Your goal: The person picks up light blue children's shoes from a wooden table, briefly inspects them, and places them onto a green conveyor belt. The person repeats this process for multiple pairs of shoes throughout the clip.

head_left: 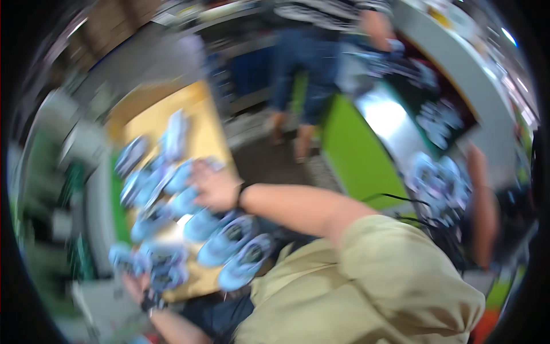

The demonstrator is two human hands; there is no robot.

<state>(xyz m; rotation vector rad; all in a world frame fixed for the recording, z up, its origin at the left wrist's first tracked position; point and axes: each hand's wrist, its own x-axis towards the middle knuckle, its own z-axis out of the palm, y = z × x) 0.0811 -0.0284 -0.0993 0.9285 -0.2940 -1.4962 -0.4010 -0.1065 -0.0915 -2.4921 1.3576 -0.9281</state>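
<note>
Several light-blue shoes (235, 243) stand and lie in a loose group on a yellow tabletop (209, 123). My right arm stretches across it, a dark band at the wrist. My right hand (213, 184) rests over the shoes in the middle, palm down, its blurred fingers looking spread against a blue shoe (180, 178). At the table's lower left corner my left hand (136, 285), a dark watch on its wrist, touches the near side of a blue shoe (125, 259). Its fingers are partly hidden and smeared. Beside it sits another pair of blue shoes (163, 264).
A person in dark-blue shorts (303, 69) stands ahead beside a bench with a green side panel (358, 149). More shoes (438, 180) lie at the right, near another person's forearm (484, 212). Black cables (401, 198) hang close to my right sleeve. Grey machinery (94, 189) borders the left side.
</note>
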